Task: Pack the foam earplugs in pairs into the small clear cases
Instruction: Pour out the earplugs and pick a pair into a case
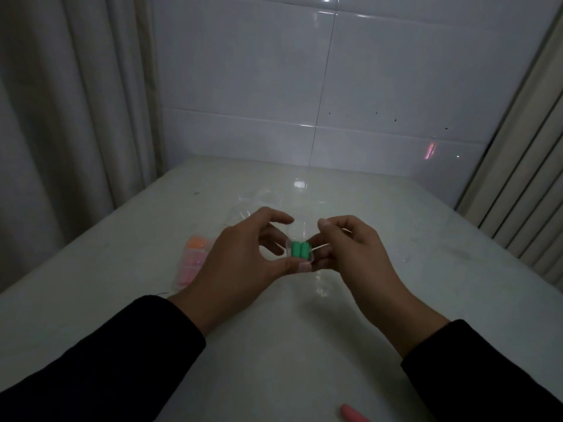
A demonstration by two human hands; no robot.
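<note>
A small clear case [308, 261] with two green earplugs [300, 250] side by side in it is held above the table between both hands. My left hand [240, 257] grips its near left corner with thumb and fingers. My right hand [350, 251] holds its right side, thumb raised over the top. Whether the lid is open or closed I cannot tell. Left of my left hand lie clear cases holding orange earplugs [195, 241] and pink earplugs [190, 269]. A loose pink earplug [353, 413] lies at the bottom edge.
The white table [274, 345] runs to a tiled wall behind. A crumpled clear plastic bag [253, 205] lies just beyond my hands. A curtain [76, 117] hangs at the left and slatted panels [524, 193] stand at the right.
</note>
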